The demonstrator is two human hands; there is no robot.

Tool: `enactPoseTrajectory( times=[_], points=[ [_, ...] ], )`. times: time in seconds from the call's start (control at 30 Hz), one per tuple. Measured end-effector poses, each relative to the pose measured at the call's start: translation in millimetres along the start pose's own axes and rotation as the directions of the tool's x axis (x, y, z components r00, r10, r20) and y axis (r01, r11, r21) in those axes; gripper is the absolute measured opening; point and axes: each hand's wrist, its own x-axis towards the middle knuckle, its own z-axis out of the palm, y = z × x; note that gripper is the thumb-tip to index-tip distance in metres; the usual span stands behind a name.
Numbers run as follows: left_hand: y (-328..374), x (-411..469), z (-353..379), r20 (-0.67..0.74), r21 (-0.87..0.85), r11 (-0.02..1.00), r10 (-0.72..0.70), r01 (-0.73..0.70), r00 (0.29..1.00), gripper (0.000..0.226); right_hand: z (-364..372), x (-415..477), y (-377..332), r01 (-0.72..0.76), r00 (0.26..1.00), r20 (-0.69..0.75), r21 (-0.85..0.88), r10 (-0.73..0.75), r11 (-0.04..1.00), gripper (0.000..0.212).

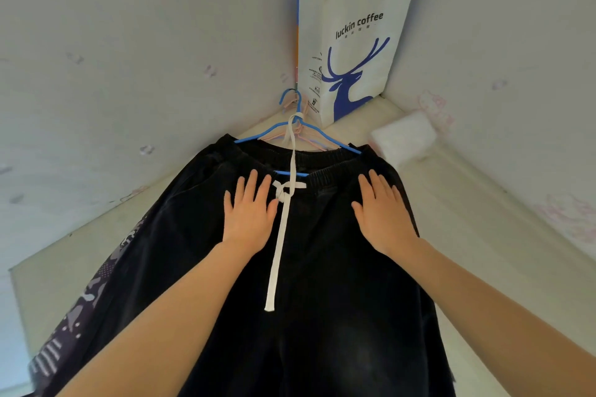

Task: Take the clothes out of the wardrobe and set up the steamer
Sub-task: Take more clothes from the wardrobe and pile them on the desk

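Black trousers [322, 267] with a white drawstring [280, 235] hang from a blue hanger [300, 135] in front of me, seen from below. A pink hanger [309, 142] hangs behind the blue one. My left hand [250, 213] lies flat on the cloth just left of the drawstring knot, fingers spread. Flat on the right side below the waistband rests my right hand [383, 213], fingers apart. Neither hand grips the cloth. A grey patterned stripe [84, 293] runs down the trousers' left side. No steamer is in view.
A white paper bag [358, 42] with a blue deer and "luckin coffee" stands on top of the cream wardrobe [483, 219], in the corner of the wallpapered walls. A white foam-like block [403, 135] lies to its right.
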Motion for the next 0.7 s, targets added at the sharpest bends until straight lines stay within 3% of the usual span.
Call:
enactPoseTrajectory(
  times=[0.17, 0.7],
  points=[
    [2, -67, 10, -0.032, -0.176, 0.981, 0.073, -0.078, 0.997, 0.050, 13, -63, -21, -0.004, 1.000, 0.022, 0.009, 0.004, 1.000, 0.061],
    [-41, -284, 35, 0.025, -0.037, 0.954, 0.300, -0.299, 0.954, 0.047, 56, -289, -124, -0.140, 0.985, 0.109, 0.087, 0.130, 0.986, 0.059]
  ],
)
